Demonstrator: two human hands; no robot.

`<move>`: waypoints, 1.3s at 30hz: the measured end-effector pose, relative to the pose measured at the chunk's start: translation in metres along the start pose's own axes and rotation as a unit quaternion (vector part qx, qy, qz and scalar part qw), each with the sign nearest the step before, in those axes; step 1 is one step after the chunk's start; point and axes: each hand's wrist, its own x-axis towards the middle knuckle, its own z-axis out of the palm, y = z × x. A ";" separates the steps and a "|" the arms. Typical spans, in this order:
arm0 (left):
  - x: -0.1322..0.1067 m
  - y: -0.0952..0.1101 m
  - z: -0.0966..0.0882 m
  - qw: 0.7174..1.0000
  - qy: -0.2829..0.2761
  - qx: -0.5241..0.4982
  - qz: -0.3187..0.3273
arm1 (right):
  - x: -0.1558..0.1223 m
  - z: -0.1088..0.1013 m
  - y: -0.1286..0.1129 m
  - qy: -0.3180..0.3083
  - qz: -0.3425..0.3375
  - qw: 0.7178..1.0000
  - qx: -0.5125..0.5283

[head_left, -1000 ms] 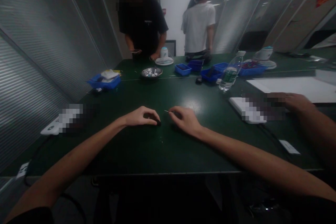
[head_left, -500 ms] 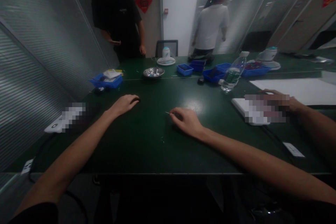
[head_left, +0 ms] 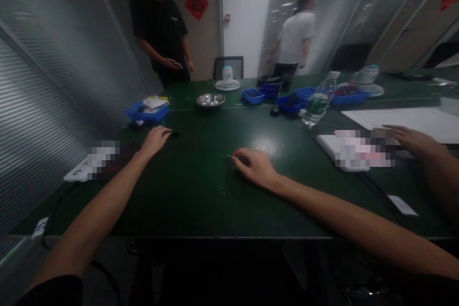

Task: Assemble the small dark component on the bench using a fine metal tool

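My right hand (head_left: 254, 166) rests on the dark green table (head_left: 201, 191), fingers pinched on a thin metal pin (head_left: 229, 155) that sticks out to the left. My left hand (head_left: 156, 137) is stretched out to the far left, fingers curled, its fingertips at a small dark object (head_left: 174, 133) on the table. I cannot make out whether the fingers grip it. A blue tray (head_left: 146, 111) with white items stands just beyond the left hand.
Another person's hand (head_left: 412, 139) lies at the right beside a white pad (head_left: 332, 146). Farther back stand a metal bowl (head_left: 210, 100), several blue trays (head_left: 292, 101), a water bottle (head_left: 317, 103) and small fans (head_left: 227, 79). Two people (head_left: 161, 33) stand beyond the table.
My left hand moved away from the right hand, out to the far left toward the blue tray. The right hand stayed put with the pin. The two standing people shifted.
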 end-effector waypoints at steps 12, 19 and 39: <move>-0.005 0.021 -0.011 0.998 0.036 -0.022 -0.045 | 0.001 0.000 -0.001 -0.008 -0.007 1.000 -0.005; 0.001 0.029 -0.013 0.982 0.047 -0.145 -0.114 | 0.002 0.003 0.002 0.005 -0.019 1.000 -0.014; 0.001 0.037 -0.015 0.970 -0.019 -0.187 -0.155 | 0.000 -0.004 -0.006 -0.029 0.001 1.000 -0.003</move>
